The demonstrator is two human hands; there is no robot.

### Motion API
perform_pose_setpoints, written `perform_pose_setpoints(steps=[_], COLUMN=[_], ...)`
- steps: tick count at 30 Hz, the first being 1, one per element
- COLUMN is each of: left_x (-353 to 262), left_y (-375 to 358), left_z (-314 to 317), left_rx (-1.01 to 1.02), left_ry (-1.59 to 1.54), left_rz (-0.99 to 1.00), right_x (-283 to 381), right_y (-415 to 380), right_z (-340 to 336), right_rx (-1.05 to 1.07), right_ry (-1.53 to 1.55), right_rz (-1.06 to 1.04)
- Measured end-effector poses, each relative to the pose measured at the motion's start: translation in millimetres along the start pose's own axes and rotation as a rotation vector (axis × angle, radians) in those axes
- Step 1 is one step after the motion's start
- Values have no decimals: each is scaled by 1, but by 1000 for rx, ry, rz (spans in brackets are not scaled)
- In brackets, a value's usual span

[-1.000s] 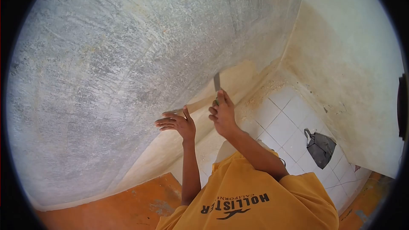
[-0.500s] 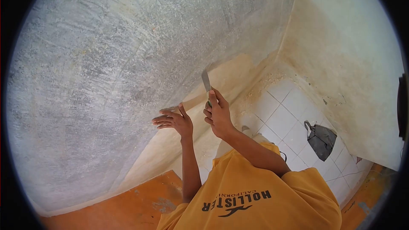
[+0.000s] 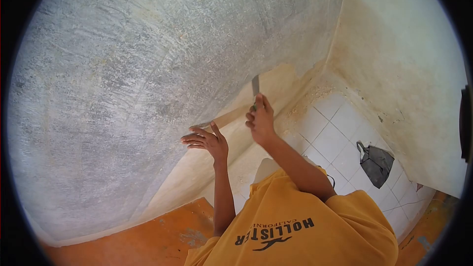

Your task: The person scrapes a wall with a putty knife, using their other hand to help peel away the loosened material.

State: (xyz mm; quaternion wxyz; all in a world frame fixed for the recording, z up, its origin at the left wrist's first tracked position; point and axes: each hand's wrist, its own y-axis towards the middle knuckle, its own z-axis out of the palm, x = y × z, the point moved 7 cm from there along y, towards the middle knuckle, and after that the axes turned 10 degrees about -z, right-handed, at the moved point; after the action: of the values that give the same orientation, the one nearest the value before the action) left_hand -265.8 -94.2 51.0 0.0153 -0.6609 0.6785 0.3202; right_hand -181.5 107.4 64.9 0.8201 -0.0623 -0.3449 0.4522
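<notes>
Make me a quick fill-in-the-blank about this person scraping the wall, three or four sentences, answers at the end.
1. The right hand grips a scraper whose blade touches the ____.
2. The left hand rests with its fingers ____ against the grey wall.
3. The person's shirt is ____ in colour.
4. A dark grey bag lies on the white ____ floor.

Missing words: wall; spread open; yellow; tiled
</notes>
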Motion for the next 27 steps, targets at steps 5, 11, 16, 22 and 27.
perform_pose_setpoints(steps=[5, 11, 16, 22, 27], left_x=[-3, -8, -9, -25, -28], left_y=[-11, -13, -11, -21, -23], left_z=[-6, -15, -15, -29, -40], left_rx=[51, 114, 131, 97, 128], left_ry=[-9, -18, 6, -61, -90], left_rz=[40, 25, 7, 101, 99], right_x=[6, 1, -7, -4, -1], right_y=[-24, -29, -22, -30, -15], right_z=[11, 11, 13, 15, 4], right_rx=[18, 45, 45, 13, 54], right_ry=[5, -80, 12, -51, -57], right_rz=[103, 47, 53, 68, 39])
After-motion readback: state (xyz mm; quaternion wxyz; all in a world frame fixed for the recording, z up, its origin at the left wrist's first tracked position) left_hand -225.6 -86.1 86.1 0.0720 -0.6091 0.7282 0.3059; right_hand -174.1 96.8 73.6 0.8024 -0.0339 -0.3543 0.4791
